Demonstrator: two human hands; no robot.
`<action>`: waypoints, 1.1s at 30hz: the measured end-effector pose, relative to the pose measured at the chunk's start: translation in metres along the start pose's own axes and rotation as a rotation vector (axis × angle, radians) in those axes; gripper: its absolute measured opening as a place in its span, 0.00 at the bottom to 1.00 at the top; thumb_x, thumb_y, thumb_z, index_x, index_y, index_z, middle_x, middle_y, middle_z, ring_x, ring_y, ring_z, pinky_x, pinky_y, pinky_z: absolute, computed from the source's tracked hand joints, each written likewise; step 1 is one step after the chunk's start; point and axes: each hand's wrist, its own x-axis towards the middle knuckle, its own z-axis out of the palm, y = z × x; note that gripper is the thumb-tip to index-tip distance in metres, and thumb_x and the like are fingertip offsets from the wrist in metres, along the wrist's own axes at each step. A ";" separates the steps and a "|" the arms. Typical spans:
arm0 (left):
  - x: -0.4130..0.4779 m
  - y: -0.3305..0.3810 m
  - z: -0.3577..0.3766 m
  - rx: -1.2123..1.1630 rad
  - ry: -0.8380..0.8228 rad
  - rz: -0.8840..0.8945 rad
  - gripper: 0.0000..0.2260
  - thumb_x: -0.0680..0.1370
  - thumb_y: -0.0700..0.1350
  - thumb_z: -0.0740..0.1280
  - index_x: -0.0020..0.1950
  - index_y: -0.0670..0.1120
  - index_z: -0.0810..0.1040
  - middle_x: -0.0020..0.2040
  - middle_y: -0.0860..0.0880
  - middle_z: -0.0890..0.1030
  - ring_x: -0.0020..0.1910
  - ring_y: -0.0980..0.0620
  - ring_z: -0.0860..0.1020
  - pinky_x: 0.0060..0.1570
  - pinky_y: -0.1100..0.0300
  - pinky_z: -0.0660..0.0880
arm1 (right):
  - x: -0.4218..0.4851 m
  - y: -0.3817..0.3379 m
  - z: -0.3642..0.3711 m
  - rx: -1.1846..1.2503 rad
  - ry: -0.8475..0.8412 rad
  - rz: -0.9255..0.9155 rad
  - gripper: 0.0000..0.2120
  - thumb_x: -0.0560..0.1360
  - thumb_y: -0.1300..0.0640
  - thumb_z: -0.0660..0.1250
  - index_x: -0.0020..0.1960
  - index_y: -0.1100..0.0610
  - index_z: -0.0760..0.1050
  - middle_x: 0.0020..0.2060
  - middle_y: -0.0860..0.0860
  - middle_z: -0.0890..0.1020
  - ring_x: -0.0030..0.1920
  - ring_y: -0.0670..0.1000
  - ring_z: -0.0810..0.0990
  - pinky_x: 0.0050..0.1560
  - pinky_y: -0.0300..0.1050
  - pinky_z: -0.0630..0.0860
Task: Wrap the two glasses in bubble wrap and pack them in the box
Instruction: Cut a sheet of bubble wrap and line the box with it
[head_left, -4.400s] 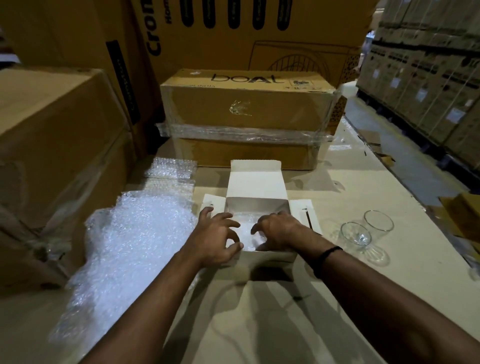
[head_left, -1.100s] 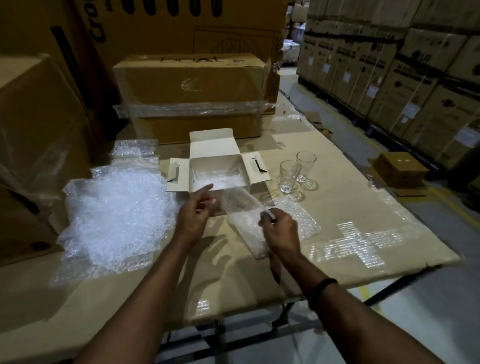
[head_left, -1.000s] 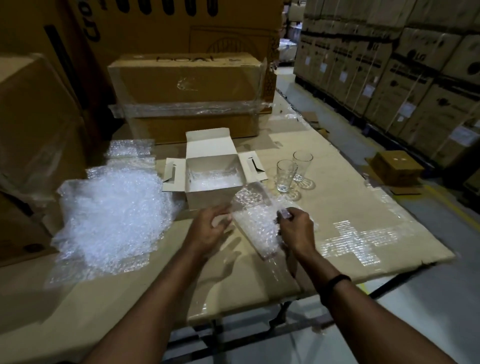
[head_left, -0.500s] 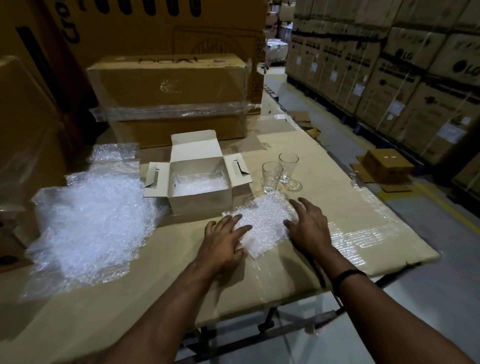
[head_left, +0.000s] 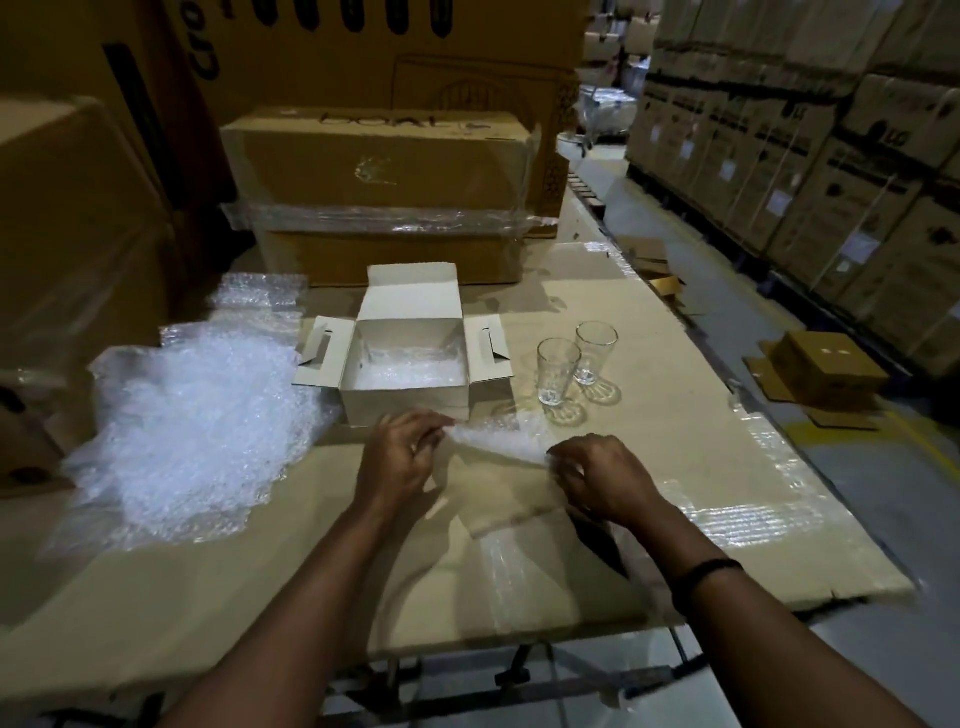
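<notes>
Pinching the bubble wrap sheet (head_left: 496, 442) at each end with left hand (head_left: 400, 460) and right hand (head_left: 597, 480), holding it taut over the near desk (head_left: 685, 431), likely readying it for the bare glasses (head_left: 557, 371) upright just right of the open box (head_left: 405, 406).

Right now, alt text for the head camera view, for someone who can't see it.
A person's left hand and right hand pinch the ends of a bubble wrap sheet over a cardboard-covered table. Beyond sits an open white box, two unwrapped glasses upright at its right.
</notes>
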 end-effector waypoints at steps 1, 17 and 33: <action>0.004 0.000 -0.007 -0.048 0.021 -0.030 0.10 0.76 0.37 0.67 0.53 0.46 0.84 0.49 0.54 0.81 0.48 0.58 0.76 0.50 0.59 0.74 | 0.006 -0.006 -0.002 0.011 0.037 0.015 0.10 0.75 0.54 0.66 0.53 0.53 0.83 0.48 0.52 0.85 0.48 0.59 0.82 0.45 0.49 0.77; 0.087 -0.023 -0.126 -0.453 0.264 -0.175 0.11 0.74 0.31 0.70 0.54 0.42 0.81 0.48 0.49 0.84 0.47 0.57 0.83 0.49 0.63 0.79 | 0.128 -0.088 -0.012 0.507 0.257 -0.183 0.08 0.72 0.65 0.73 0.50 0.59 0.83 0.61 0.49 0.80 0.61 0.42 0.78 0.61 0.33 0.71; 0.156 -0.099 -0.088 0.583 -0.474 0.157 0.13 0.77 0.51 0.69 0.58 0.47 0.83 0.58 0.49 0.83 0.59 0.48 0.76 0.59 0.55 0.69 | 0.198 -0.067 0.012 -0.270 -0.216 -0.193 0.09 0.74 0.51 0.67 0.49 0.49 0.85 0.63 0.50 0.79 0.68 0.56 0.72 0.66 0.51 0.68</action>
